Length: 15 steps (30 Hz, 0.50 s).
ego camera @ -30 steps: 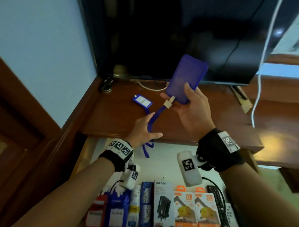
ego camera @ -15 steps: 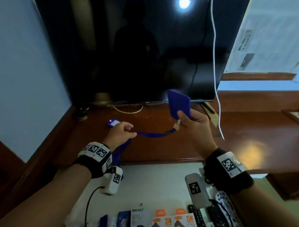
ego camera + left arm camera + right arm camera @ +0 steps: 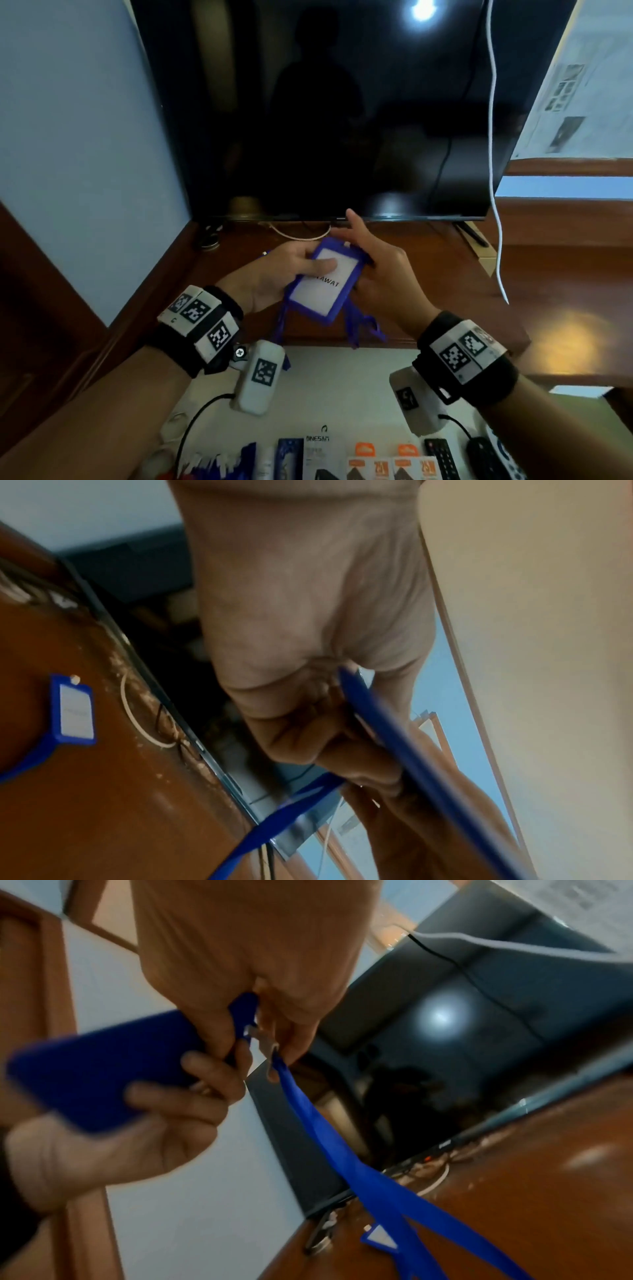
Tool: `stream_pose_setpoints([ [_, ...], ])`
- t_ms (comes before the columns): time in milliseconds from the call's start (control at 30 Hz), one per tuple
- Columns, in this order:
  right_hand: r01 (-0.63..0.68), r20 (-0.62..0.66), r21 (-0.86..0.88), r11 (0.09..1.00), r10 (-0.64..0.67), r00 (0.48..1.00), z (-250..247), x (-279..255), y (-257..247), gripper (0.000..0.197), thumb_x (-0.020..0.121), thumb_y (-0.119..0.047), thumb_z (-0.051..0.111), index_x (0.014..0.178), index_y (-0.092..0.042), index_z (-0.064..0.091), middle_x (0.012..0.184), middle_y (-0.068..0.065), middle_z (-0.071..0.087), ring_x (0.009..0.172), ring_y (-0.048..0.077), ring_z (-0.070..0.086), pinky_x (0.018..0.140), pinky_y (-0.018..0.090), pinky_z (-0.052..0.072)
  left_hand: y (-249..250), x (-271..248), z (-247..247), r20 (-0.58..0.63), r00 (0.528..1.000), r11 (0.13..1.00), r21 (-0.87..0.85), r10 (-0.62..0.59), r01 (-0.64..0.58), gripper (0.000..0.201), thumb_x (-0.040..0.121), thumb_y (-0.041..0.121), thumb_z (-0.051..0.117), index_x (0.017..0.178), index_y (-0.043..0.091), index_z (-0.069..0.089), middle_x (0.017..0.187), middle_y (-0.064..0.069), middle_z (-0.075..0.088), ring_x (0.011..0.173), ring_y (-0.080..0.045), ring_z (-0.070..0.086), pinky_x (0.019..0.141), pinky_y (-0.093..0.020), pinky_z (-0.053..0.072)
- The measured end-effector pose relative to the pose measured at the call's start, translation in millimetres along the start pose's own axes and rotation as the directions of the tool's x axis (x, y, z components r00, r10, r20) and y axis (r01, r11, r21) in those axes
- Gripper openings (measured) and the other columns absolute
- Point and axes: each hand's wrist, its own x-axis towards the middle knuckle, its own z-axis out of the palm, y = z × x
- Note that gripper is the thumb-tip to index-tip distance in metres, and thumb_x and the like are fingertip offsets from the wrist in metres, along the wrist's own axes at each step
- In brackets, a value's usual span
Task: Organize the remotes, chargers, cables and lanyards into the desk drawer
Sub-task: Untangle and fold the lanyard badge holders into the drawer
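A blue badge holder with a white card sits face up between my hands, above the desk's front edge. My left hand grips its left side, thumb on the card and fingers under the blue back. At its top end my right hand pinches the metal clip and the blue lanyard strap. Strap loops hang below the holder. A second blue badge holder lies on the desk behind my left hand, its strap trailing off.
The open drawer below the wooden desk has a white floor, with charger boxes and black remotes along its near side. A dark TV stands at the back. A white cable hangs at right.
My hands have come together. The holder, held upright in my right hand with the strap stretched to my left, now lies card-up in both hands, strap hanging slack.
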Motion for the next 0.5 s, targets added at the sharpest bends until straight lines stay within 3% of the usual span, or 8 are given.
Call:
stream_pose_setpoints([
  [67,-0.18,0.049,0.181,0.967,0.174,0.984,8,5,-14,0.084,0.084,-0.002,0.071,0.151,-0.013,0.022,0.116,-0.001,0.065,0.104,0.001,0.062,0.084,0.012,0.049,-2,-13,-13,0.011,1.0,0.999,0.028,0.02,-0.02,0.031,0.083,0.014,0.066,0.112,0.013,0.059,0.088,-0.003,0.072,0.075,-0.014,0.069,0.063,-0.023,0.055],
  [133,-0.299,0.144,0.297,0.907,0.267,0.953,13,9,-24,0.066,0.085,-0.004,0.069,0.143,-0.013,0.039,0.105,-0.002,0.068,0.095,0.002,0.066,0.081,0.018,0.053,-3,-28,-25,0.026,1.0,1.0,0.025,0.014,-0.015,0.037,0.08,0.013,0.066,0.116,0.012,0.058,0.093,-0.006,0.071,0.078,-0.017,0.069,0.064,-0.025,0.056],
  [200,-0.369,0.289,0.315,0.875,0.282,0.915,20,14,-33,0.034,0.087,-0.004,0.066,0.12,-0.011,0.062,0.099,0.0,0.07,0.088,0.005,0.068,0.074,0.021,0.055,-6,-42,-35,0.05,0.999,1.0,0.023,-0.014,0.013,0.042,0.079,0.011,0.062,0.12,0.012,0.057,0.098,-0.01,0.07,0.08,-0.019,0.069,0.066,-0.028,0.058],
  [267,-0.365,0.359,0.225,0.903,0.271,0.893,28,18,-42,0.017,0.086,-0.004,0.066,0.098,-0.017,0.066,0.089,-0.004,0.069,0.077,0.0,0.067,0.066,0.018,0.052,-12,-55,-46,0.054,0.998,0.999,0.038,-0.037,0.035,0.043,0.078,0.01,0.063,0.121,0.016,0.057,0.101,-0.011,0.07,0.083,-0.022,0.069,0.068,-0.03,0.059],
  [367,-0.375,0.326,0.173,0.911,0.306,0.894,41,24,-47,0.018,0.084,-0.001,0.067,0.09,-0.017,0.064,0.086,-0.005,0.067,0.074,-0.003,0.066,0.064,0.017,0.051,-20,-73,-62,0.02,0.998,0.996,0.06,-0.067,0.065,0.048,0.077,0.012,0.065,0.124,0.02,0.056,0.108,-0.015,0.068,0.088,-0.025,0.069,0.071,-0.034,0.059],
  [433,-0.4,0.279,0.238,0.885,0.332,0.901,49,27,-54,0.014,0.083,0.002,0.067,0.091,-0.01,0.065,0.085,-0.001,0.069,0.074,0.0,0.067,0.065,0.016,0.051,-23,-81,-71,-0.009,0.998,0.997,0.043,-0.063,0.063,0.049,0.078,0.009,0.066,0.125,0.02,0.056,0.11,-0.018,0.068,0.088,-0.027,0.068,0.07,-0.035,0.059],
  [500,-0.437,0.246,0.37,0.82,0.367,0.897,58,28,-63,0.011,0.085,0.007,0.062,0.094,0.001,0.064,0.075,-0.001,0.068,0.063,0.0,0.065,0.058,0.012,0.048,-23,-88,-80,-0.042,0.998,0.999,0.008,-0.036,0.037,0.041,0.086,0.002,0.061,0.122,0.021,0.057,0.104,-0.014,0.07,0.085,-0.024,0.069,0.066,-0.033,0.059],
])
